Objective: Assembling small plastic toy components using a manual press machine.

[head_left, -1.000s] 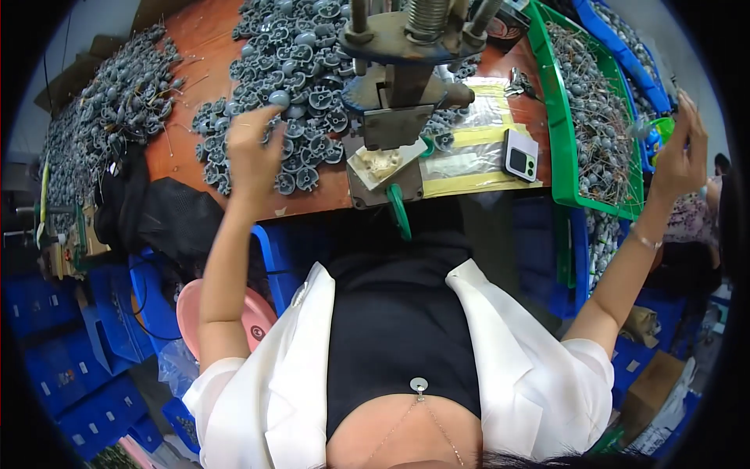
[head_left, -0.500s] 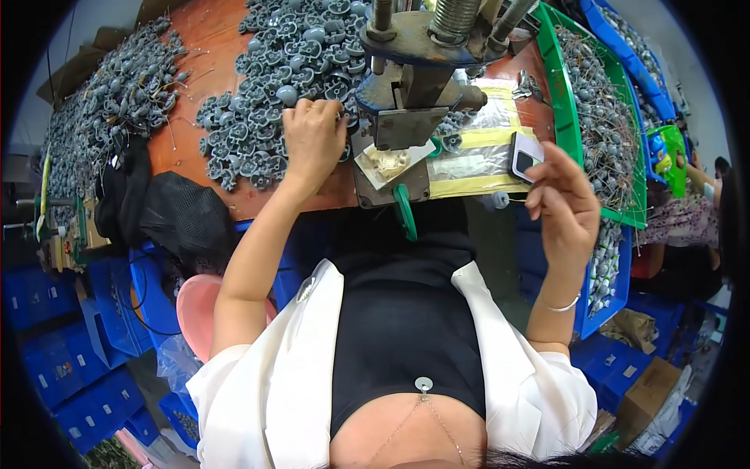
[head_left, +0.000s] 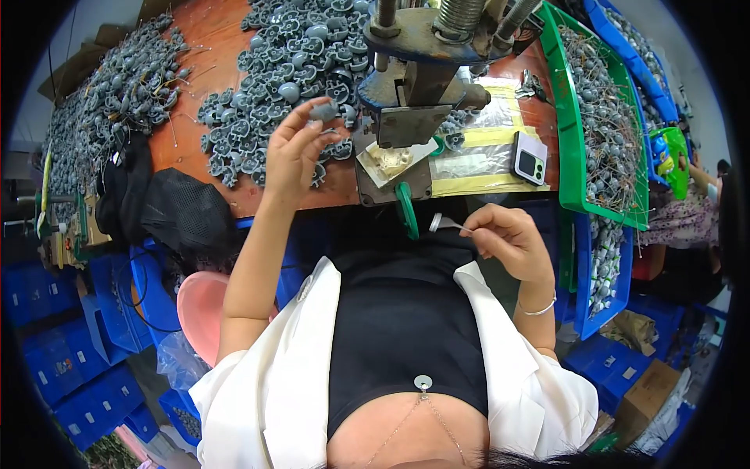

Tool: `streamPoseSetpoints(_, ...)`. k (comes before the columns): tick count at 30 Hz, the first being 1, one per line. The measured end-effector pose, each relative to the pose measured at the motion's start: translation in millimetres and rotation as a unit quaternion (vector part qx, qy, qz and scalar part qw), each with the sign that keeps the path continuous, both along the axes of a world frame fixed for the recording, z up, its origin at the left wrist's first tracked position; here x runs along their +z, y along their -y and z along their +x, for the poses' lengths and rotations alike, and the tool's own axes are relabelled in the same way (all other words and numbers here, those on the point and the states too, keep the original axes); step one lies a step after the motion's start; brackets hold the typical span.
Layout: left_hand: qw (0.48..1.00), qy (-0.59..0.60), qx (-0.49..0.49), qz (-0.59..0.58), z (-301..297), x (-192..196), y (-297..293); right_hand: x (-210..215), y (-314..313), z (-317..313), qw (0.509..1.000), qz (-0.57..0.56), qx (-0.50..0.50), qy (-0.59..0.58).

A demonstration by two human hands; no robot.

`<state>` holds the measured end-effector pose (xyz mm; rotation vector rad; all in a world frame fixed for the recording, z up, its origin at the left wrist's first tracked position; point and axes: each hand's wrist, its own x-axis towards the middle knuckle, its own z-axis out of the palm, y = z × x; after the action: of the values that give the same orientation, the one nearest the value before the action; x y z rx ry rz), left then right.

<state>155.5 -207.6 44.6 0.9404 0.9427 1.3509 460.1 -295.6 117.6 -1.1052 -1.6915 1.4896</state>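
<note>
Head view: the left hand (head_left: 293,156) is raised over the front of the table (head_left: 211,27), pinching a grey cap (head_left: 323,112) between thumb and fingertips, its other fingers loosely curled. The cap is just in front of the shell pile (head_left: 273,70) and left of the press (head_left: 414,125), clear of both.

The right hand (head_left: 512,244) is below the table's front edge, near the person's lap, with thumb and forefinger closed on the thin tail of a small pale piece (head_left: 436,223). The piece points left, near a green handle (head_left: 406,211) that hangs at the press base. What the piece is exactly is too small to tell.

Under the press head sits a pale fixture (head_left: 388,162). A phone (head_left: 530,158) lies right of it on a taped sheet (head_left: 469,166), beside a green tray (head_left: 574,172) full of wired grey parts (head_left: 601,117). At far left is another heap (head_left: 117,86), with a black bag (head_left: 186,207) nearer the person.
</note>
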Motion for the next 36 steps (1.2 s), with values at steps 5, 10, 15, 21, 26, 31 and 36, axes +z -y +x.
streamPoseSetpoints(5,0.985,-0.128,0.102,0.046,29,-20,20,-10,-1,-12,0.999,0.009,0.038,0.006)
streamPoseSetpoints(10,0.927,-0.326,0.099,0.156,45,-28,30,-12,0,-15,0.998,0.054,-0.004,0.035)
streamPoseSetpoints(15,0.916,-0.346,-0.047,0.197,57,-21,23,-20,2,-15,0.997,0.063,-0.011,0.044)
streamPoseSetpoints(21,0.914,-0.364,-0.107,0.144,55,-18,19,-11,0,-30,0.999,0.002,-0.013,0.029)
streamPoseSetpoints(26,0.811,-0.507,0.103,0.271,23,-13,0,-23,-2,-26,0.998,0.041,-0.044,-0.031)
streamPoseSetpoints(31,0.624,-0.718,0.129,0.278,-4,-17,-32,-26,-6,-29,0.999,0.043,-0.023,-0.005)
streamPoseSetpoints(36,0.593,-0.782,0.046,0.185,-4,-11,-44,-26,-7,-32,0.997,0.062,-0.034,0.007)
